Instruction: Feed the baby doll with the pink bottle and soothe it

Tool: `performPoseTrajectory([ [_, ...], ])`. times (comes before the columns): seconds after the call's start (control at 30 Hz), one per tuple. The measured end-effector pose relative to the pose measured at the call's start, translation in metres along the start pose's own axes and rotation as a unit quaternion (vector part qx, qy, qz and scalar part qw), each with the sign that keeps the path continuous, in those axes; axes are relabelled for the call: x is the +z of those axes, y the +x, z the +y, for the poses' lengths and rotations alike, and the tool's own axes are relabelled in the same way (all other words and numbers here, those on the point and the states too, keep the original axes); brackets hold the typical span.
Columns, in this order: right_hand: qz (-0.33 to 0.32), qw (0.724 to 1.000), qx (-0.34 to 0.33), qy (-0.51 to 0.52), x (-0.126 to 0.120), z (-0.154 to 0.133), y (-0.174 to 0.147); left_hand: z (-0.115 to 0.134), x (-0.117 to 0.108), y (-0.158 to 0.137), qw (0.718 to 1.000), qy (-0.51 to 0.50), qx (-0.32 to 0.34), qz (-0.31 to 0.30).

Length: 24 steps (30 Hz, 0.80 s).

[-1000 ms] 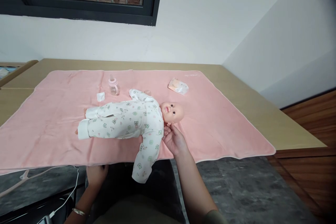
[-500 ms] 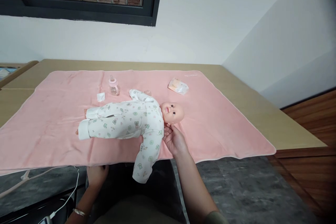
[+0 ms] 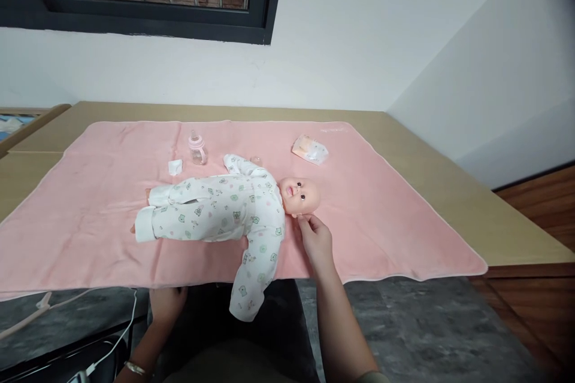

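The fingers point(image 3: 306, 224) of the right hand point(image 3: 317, 242) are gathered narrowly, their tips touching the near side of the head of the plastic baby doll in a white printed romper point(image 3: 224, 212); they clasp nothing that can be made out. The left hand point(image 3: 167, 302) sits below the near edge of the table, its fingers curled up at the hanging hem of the pink fleece blanket point(image 3: 381, 215); whether they grip the hem cannot be told.

The doll lies on its back in the middle of the blanket, head to the right and feet to the left, with one sleeve dangling over the near edge. The blanket covers most of the light wooden table point(image 3: 471, 203). Beyond the doll stand a small pink baby bottle point(image 3: 197, 148), upright, and just left of it a small white folded cloth point(image 3: 175, 167). Far right of the head lies a crinkled plastic packet point(image 3: 309, 149).
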State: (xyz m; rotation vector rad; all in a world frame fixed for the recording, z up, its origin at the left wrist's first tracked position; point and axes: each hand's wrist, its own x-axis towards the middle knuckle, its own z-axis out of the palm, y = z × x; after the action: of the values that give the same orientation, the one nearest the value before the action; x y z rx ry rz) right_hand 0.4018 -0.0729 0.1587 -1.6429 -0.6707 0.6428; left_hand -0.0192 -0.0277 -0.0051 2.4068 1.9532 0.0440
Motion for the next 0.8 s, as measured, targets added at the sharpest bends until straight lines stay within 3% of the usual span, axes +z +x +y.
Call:
performPoseTrajectory([
  [0.13,-0.012,0.995,-0.022,-0.1,-0.0075,-0.0029,0.0032,-0.0001,-0.0004,-0.0004,1.0,0.002,-0.003,-0.005],
  [0.8,0.003,0.987,-0.085,-0.138,-0.0002,0.0052,0.0017,-0.0008,0.0006,0.0009,1.0,-0.001,-0.011,-0.004],
])
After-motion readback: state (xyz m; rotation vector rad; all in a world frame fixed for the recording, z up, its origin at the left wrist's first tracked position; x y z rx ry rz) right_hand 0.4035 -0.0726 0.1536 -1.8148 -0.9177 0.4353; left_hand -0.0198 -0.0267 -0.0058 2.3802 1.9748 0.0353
